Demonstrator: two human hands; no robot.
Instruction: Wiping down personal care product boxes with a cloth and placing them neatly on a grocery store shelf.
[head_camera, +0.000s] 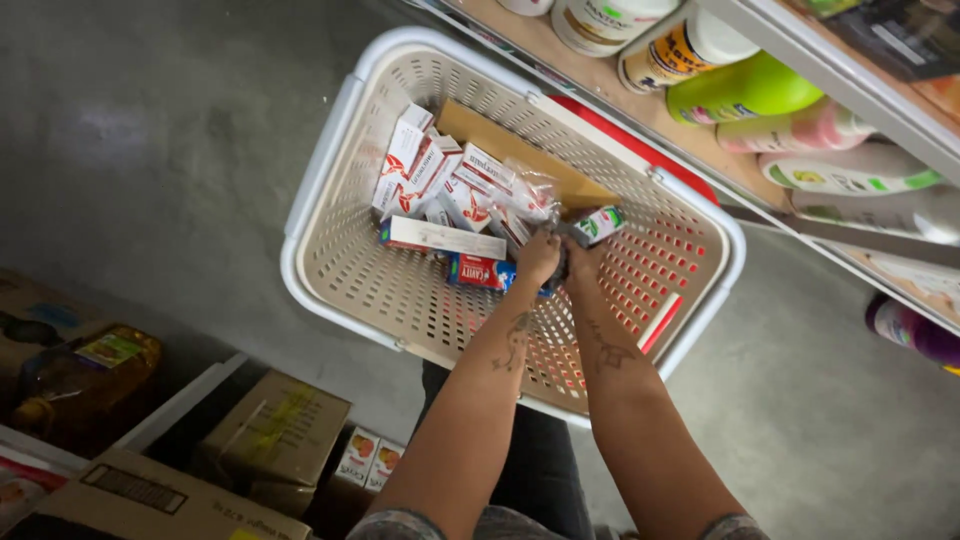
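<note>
A beige perforated shopping basket (330, 255) stands on the grey floor and holds several small red-and-white boxes (425, 170) and a flat piece of cardboard (500, 145). Both my hands reach into it. My left hand (538, 256) and my right hand (580, 258) are pressed together around a clear plastic wrapper (530, 195). A small box with a green mark (598, 224) sticks out at the fingertips of my right hand. A blue-and-red box (480, 271) lies just left of my left hand.
A shelf (600, 80) at the upper right carries white tubs, a green bottle (745, 88) and pale tubes. Cardboard cartons (270, 425) and a bottle of yellow oil (90, 385) stand at the lower left. My dark trousers are below the basket.
</note>
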